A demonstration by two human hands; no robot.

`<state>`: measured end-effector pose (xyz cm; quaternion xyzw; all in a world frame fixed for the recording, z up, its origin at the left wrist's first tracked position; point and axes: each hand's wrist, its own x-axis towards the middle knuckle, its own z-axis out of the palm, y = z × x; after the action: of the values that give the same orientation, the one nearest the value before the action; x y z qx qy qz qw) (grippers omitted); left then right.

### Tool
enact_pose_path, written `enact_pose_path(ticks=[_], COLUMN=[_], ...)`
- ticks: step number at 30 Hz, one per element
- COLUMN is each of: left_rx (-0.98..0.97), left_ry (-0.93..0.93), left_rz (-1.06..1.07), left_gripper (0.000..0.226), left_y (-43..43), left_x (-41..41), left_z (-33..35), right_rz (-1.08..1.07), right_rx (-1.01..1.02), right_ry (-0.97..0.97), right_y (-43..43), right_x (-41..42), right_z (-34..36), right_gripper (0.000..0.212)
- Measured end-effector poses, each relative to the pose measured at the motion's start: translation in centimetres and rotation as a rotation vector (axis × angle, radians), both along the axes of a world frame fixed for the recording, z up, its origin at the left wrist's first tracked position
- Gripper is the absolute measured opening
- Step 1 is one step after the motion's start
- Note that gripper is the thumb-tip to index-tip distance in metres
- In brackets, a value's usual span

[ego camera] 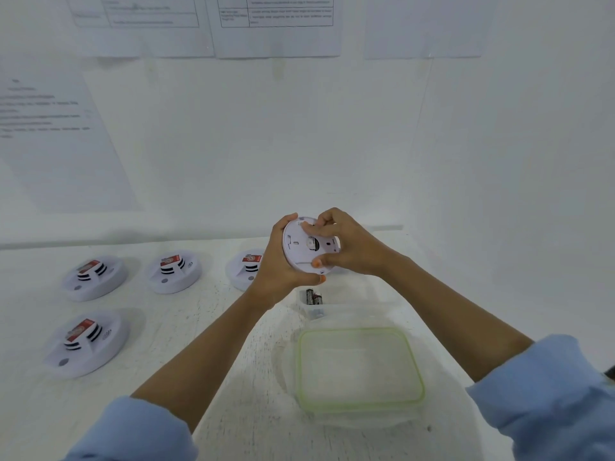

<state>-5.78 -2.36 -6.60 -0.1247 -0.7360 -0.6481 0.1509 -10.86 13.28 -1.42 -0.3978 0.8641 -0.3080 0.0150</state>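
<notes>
A round white smoke detector [299, 251] is held up above the table with its flat back side turned toward me. My left hand [278, 264] grips its left and lower rim, fingers curled behind it. My right hand [346, 244] holds it from the right, fingertips pressing on the upper back plate and thumb on the lower edge. Below the hands, batteries [312, 297] lie in a small clear container [311, 306] on the white table [206, 327].
Several white smoke detectors with red labels lie face up on the left: [95, 277], [174, 271], [244, 267], [88, 344]. A clear plastic lid with a green seal [361, 369] lies near right. Printed paper sheets [276, 24] hang on the white wall behind.
</notes>
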Motion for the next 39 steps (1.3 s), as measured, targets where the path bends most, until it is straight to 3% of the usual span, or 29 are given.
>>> enact_pose_path(ticks=[22, 28, 32, 36, 39], left_rx=[-0.040, -0.099, -0.245, -0.527, -0.662], left_ry=[-0.029, -0.006, 0.012, 0.118, 0.263], left_rz=[-0.030, -0.010, 0.082, 0.303, 0.419], left_gripper=[0.101, 0.099, 0.098, 0.092, 0.105], left_y=[-0.3, -0.2, 0.1, 0.8, 0.2], left_x=[-0.5, 0.0, 0.4, 1.1, 1.5], left_z=[0.4, 0.6, 1.6, 3.6, 3.7], right_rz=[-0.021, -0.215, -0.153, -0.134, -0.158], right_rx=[-0.122, -0.201, -0.118, -0.246, -0.464], right_ry=[0.035, -0.067, -0.188, -0.255, -0.349], right_y=[0.7, 0.6, 0.1, -0.8, -1.9], right_x=[0.2, 1.3, 2.9, 3.8, 3.6], right_z=[0.5, 1.3, 1.6, 0.9, 0.3], right_gripper=[0.072, 0.043, 0.051, 0.066, 0.067])
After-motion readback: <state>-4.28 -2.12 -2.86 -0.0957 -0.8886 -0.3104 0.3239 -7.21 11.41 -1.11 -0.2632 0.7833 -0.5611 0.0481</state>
